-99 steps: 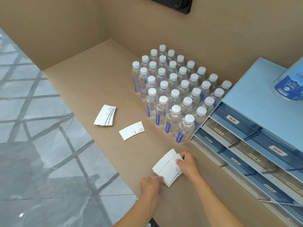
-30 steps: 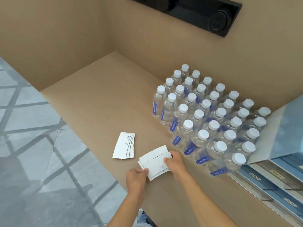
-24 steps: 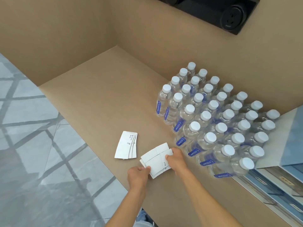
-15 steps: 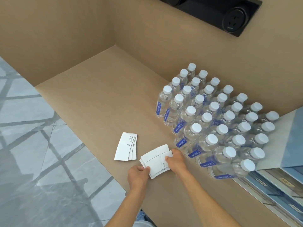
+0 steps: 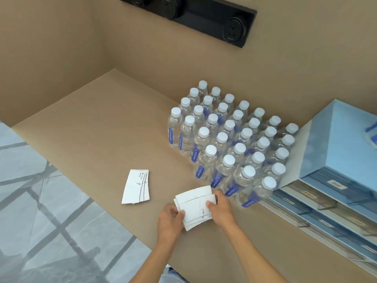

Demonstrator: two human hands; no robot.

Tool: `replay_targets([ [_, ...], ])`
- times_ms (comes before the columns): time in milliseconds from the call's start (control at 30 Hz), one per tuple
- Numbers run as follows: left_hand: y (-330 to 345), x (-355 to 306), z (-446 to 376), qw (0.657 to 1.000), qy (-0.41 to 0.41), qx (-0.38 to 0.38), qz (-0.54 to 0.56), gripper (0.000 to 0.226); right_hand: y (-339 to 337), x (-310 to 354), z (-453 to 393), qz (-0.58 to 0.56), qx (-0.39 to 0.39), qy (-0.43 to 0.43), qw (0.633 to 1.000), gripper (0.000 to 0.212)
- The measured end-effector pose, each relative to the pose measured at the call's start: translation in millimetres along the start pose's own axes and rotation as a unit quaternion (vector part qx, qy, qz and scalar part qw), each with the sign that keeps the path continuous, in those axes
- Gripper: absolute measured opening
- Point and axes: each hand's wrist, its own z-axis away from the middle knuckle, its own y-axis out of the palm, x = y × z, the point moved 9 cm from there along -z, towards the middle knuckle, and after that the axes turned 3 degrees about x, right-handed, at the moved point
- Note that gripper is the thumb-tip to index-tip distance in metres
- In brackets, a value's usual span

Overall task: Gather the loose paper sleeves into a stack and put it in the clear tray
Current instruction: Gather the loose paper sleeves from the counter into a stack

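A loose stack of white paper sleeves [image 5: 194, 205] lies near the counter's front edge, its sheets fanned and uneven. My left hand [image 5: 170, 219] grips its left end, thumb on top. My right hand [image 5: 221, 207] holds its right end, fingers curled over the edge. A second small pile of white sleeves [image 5: 136, 186] rests flat on the counter to the left, apart from both hands. No clear tray is in view.
A block of several capped water bottles [image 5: 230, 144] stands just right of the hands. A blue drawer cabinet [image 5: 334, 170] fills the right side. The tan counter [image 5: 98, 129] ends at a front edge above the grey floor. A black socket strip [image 5: 204, 15] is on the wall.
The single sleeve from the counter's middle has joined the stack in my hands, which moved left toward the other pile. Over the last second the hands barely shift; only the view tilts.
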Motion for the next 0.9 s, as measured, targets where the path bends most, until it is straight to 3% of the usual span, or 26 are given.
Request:
replay_targets([
  [233, 56, -2, 31, 0.995, 0.031, 0.080, -0.054, 0.012, -58, -63, 39, -0.094, -0.028, 0.038, 0.994, 0.006],
  [500, 127, 15, 86, 0.980, 0.025, 0.178, -0.086, 0.022, -112, -139, 98, -0.166, -0.044, 0.043, 0.984, 0.003],
  [900, 224, 53, 166, 0.967, -0.006, 0.240, -0.086, 0.014, -183, -237, 179, -0.299, -0.092, 0.060, 0.948, 0.015],
])
